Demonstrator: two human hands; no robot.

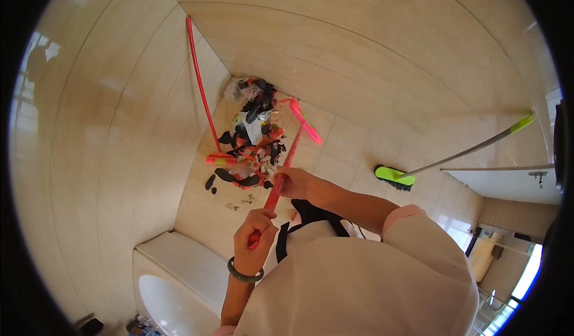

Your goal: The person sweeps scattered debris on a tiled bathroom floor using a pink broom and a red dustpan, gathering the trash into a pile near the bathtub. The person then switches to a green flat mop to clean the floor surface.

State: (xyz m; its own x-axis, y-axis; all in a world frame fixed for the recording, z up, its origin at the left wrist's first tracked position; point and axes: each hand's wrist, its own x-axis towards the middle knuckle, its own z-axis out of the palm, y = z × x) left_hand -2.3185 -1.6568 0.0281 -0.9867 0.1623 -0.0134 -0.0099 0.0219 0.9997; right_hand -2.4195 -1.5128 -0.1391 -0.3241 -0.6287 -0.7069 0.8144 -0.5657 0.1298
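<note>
A red broom handle (293,152) runs away from me between both hands. My left hand (257,236) is wrapped around its near end, with a dark bangle on the wrist. Farther along the handle, my right hand (291,182) grips it. At the far end, the pink broom head (305,121) is at the floor beside the right edge of a litter heap (258,134). Black, orange and white scraps and clear plastic make up that heap. Orange material touches the top of the broom head; whether it is caught there I cannot tell.
A second red broom (202,85) leans on the left wall, its bristles by the litter. To the right, a green broom (394,176) leans against the wall. A white bathtub (179,255) is at lower left. A white panel (506,184) with a metal fitting stands at right.
</note>
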